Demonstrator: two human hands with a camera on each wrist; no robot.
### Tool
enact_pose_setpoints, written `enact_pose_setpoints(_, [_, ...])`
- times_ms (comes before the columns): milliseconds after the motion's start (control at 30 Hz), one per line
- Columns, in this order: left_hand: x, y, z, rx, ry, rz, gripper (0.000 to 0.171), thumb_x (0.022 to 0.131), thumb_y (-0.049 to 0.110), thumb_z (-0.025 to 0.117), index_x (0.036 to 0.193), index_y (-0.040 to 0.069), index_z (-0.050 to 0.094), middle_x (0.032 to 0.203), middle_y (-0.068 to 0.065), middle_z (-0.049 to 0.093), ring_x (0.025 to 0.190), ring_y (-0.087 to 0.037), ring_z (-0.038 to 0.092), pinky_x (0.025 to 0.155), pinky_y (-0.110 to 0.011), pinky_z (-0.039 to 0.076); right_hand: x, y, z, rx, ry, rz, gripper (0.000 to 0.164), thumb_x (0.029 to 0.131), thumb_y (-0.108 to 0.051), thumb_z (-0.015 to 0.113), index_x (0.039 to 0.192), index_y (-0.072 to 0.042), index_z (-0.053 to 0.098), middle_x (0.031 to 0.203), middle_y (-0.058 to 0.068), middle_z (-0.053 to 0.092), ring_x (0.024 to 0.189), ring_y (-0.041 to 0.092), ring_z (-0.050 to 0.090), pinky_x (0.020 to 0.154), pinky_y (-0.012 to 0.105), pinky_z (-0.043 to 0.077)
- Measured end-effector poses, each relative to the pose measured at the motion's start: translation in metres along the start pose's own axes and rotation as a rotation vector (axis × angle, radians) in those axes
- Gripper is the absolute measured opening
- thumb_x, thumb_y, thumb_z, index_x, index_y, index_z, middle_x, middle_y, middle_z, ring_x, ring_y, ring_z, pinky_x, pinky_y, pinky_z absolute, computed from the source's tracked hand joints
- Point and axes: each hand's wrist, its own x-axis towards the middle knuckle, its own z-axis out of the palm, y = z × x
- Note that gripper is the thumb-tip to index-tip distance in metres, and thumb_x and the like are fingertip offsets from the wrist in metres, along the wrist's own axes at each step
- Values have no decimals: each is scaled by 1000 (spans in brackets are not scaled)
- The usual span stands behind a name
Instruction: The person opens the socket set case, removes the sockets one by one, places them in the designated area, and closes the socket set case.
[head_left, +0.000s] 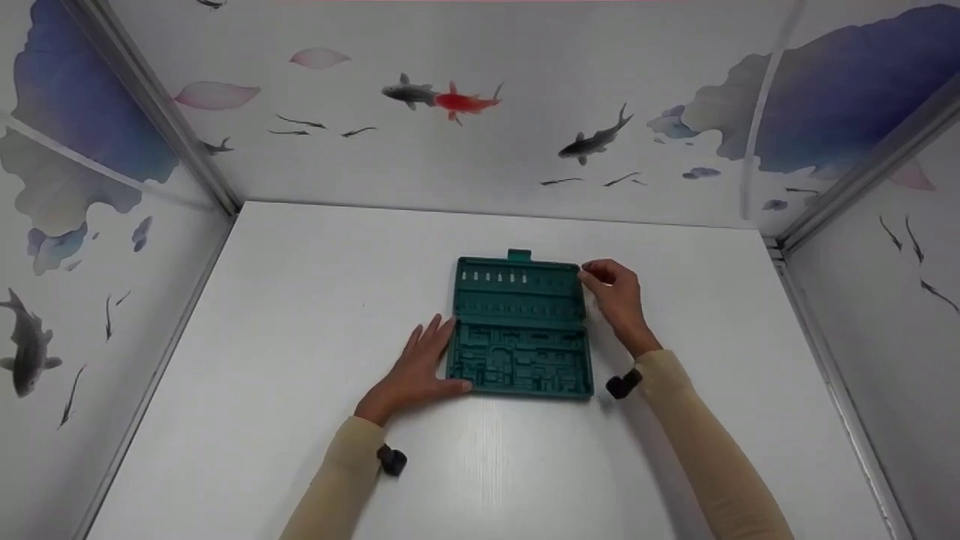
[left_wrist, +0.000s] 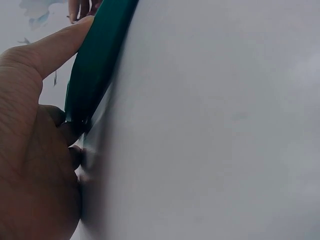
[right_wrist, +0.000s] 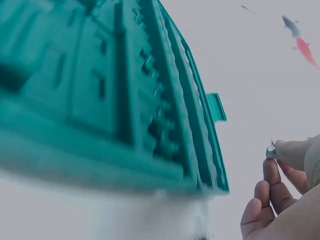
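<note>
An unfolded green plastic tool case point(head_left: 517, 324) lies on the white table, its latch tab at the far side. Small silver pieces point(head_left: 487, 277) sit in a row in the far half. My left hand point(head_left: 416, 375) rests against the case's near left corner with fingers spread and straight, the thumb on the front edge; the left wrist view shows the thumb point(left_wrist: 62, 45) against the green side. Beside the far right corner, my right hand point(head_left: 619, 296) pinches a small silver metal piece point(right_wrist: 271, 153) between thumb and fingertips. Its exact kind is too small to tell.
Molded recesses point(head_left: 525, 356) of many shapes fill the near half of the case. The white table point(head_left: 315, 300) is bounded by panels printed with fish and lily leaves at the back and both sides. A dark wrist camera point(head_left: 624, 384) is strapped at each wrist.
</note>
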Motion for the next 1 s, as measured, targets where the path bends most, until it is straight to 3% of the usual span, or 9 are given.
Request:
enact_pose_setpoints(367, [-1,-2,1,-36,-5,-18,121,91,67,80,179,22,12,186,-9,2,171,-34,-8,137,-55,-1,-21,24,-48,-113,25,78,35,111,-18,68,141,1,71,138,18,72,122,28,61,98,23,50])
enact_pose_setpoints(500, [0,-2,2,-35,-1,-20,121,91,67,80,179,24,11,186,-8,3,171,-33,-8,137,-55,-1,-28,32,-61,-152,43,104,35,110,-18,70,139,1,73,133,20,73,117,27,61,92,23,49])
enact_pose_setpoints(733, [0,-3,2,-32,-1,-30,121,90,70,79,179,27,10,186,-5,2,171,-34,-8,137,-57,2,-35,44,-68,-201,106,157,31,107,-21,73,130,0,77,125,19,75,107,25,62,82,24,50])
enact_pose_setpoints(1000, [-1,-3,2,-46,-9,-39,121,90,70,80,179,29,9,186,-4,0,171,-34,-8,136,-59,2,-37,56,-70,-258,107,200,29,106,-19,73,127,1,78,124,20,76,107,26,66,80,20,51])
